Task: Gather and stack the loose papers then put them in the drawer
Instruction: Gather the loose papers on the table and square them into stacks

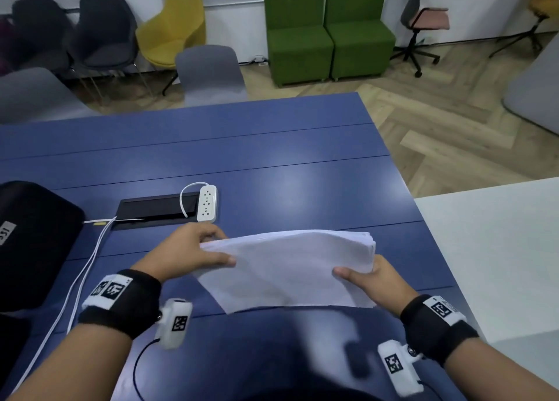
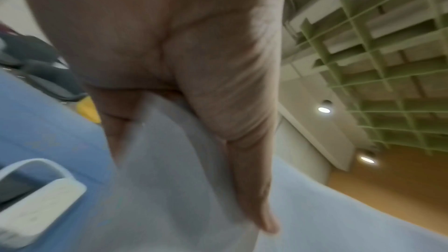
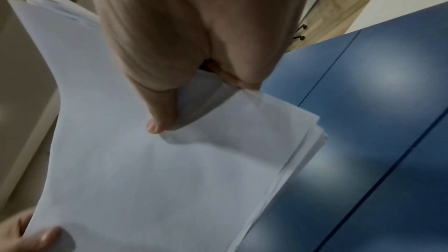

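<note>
A stack of white papers [image 1: 287, 267] hangs just above the blue table [image 1: 272, 174], held at both ends. My left hand [image 1: 193, 251] grips the stack's left edge, thumb on top and fingers behind. My right hand [image 1: 367, 276] pinches the right edge, thumb on top. In the right wrist view the papers [image 3: 157, 170] fan slightly at the far corner, and the right thumb [image 3: 157, 120] presses on the top sheet. In the left wrist view the papers [image 2: 169, 189] blur under my left thumb [image 2: 242, 160]. No drawer is in view.
A white power strip [image 1: 207, 203] lies beside a black cable hatch [image 1: 157, 208] just beyond the papers. A black bag [image 1: 33, 240] sits at the left with white cables [image 1: 81, 267] running past it. A white surface [image 1: 496, 255] adjoins the table on the right. Chairs stand beyond the far edge.
</note>
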The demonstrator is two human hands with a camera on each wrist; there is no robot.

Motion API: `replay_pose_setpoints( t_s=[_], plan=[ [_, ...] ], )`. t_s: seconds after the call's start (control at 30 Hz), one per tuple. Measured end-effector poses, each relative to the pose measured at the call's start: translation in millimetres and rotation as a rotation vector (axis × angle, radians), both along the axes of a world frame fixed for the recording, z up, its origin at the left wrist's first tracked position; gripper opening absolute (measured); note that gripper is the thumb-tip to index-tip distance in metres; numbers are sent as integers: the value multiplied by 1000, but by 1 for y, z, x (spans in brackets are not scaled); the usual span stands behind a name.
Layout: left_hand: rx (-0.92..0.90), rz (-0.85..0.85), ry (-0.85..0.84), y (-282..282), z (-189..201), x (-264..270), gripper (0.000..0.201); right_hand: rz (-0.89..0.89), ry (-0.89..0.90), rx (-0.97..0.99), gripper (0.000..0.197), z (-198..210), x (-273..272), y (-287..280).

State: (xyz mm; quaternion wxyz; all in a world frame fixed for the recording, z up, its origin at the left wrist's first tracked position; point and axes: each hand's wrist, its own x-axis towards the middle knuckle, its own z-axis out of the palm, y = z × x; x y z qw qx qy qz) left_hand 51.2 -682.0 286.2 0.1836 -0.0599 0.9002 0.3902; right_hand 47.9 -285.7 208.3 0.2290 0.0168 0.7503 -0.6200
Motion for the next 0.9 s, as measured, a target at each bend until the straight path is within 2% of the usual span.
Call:
replay_pose_setpoints(
  t_s=[0.07,0.17,0.3,0.43,0.5,0.57,0.67,0.8,0.9],
  plan=[
    [217,130,-7,-14,-10,14,36,-49,-24,-52,18,3,3,6],
    [529,251,-29,-7,-34,36,45,-132,-18,-141,25,7,9,7],
    [593,457,131,25,-66,48,33,-209,42,-176,21,8,14,-8],
    [649,624,263,44,-102,46,31,-295,201,-92,28,-26,10,-27],
    [614,658,237,47,-128,50,43,-305,205,5,29,-59,10,-32],
    [612,701,196,48,-144,56,67,-261,177,112,34,-91,15,-32],
    [646,806,208,47,-148,53,89,-175,123,217,41,-110,16,-34],
    [739,927,286,47,-140,38,77,-105,115,275,32,-109,12,-32],
    [748,1026,291,53,-133,30,50,8,182,307,20,-110,15,-27]
  ],
)
